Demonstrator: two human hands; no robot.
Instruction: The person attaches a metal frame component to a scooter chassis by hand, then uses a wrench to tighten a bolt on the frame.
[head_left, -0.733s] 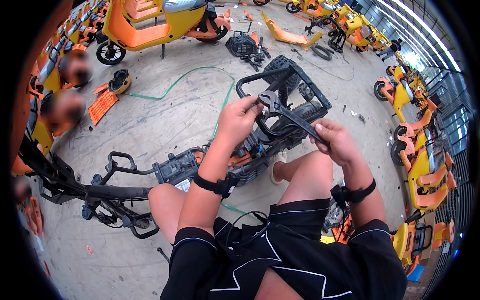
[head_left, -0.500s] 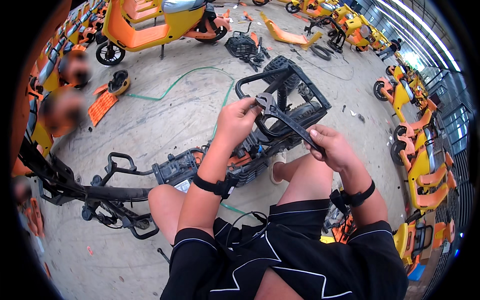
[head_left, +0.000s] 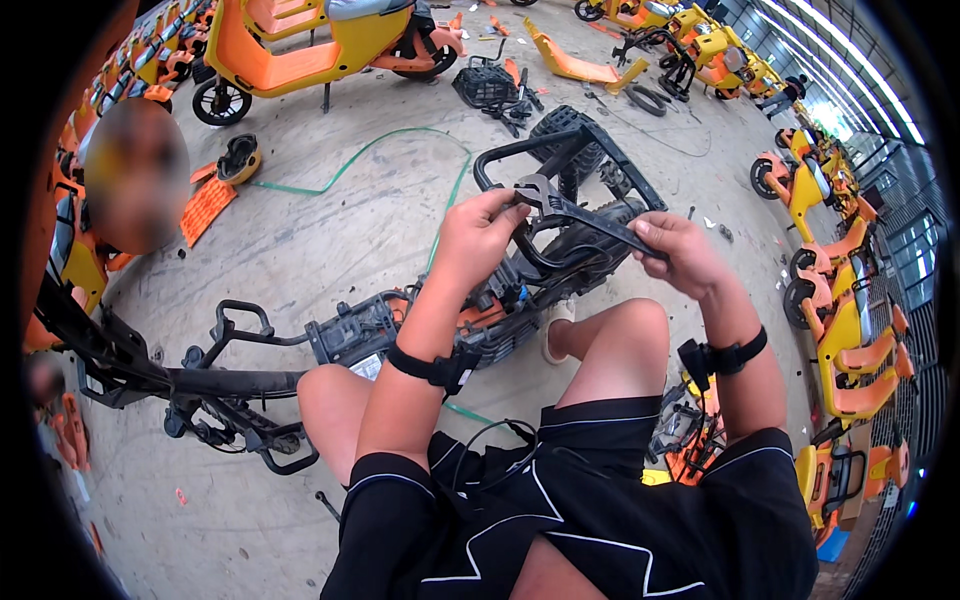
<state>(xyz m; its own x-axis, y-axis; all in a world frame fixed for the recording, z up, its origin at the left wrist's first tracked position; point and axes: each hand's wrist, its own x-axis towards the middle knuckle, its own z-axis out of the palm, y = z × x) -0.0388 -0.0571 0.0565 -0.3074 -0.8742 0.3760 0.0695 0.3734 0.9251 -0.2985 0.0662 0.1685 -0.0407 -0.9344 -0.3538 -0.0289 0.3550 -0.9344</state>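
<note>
My right hand (head_left: 682,252) grips the handle end of a dark adjustable wrench (head_left: 592,219). The wrench slants up and left, its head over the black tubular rear rack (head_left: 520,152) of a stripped scooter frame (head_left: 235,386). My left hand (head_left: 472,235) is closed in a pinch right beside the wrench's jaws; what lies between its fingertips is hidden. Below the rack sits the rear wheel (head_left: 610,222). The frame lies across the floor in front of me, with a black and orange component section (head_left: 355,330) near my left forearm.
A yellow and orange scooter (head_left: 330,50) stands at the back. On the floor are a green strap (head_left: 385,132), a helmet (head_left: 239,160), an orange panel (head_left: 207,212), a black basket (head_left: 485,86) and loose tyres (head_left: 645,98). More scooters (head_left: 850,340) line the right side.
My right hand has moved slightly up and right, swinging the wrench handle up to a flatter slant. My left hand stays by the jaws. My right knee has shifted a little.
</note>
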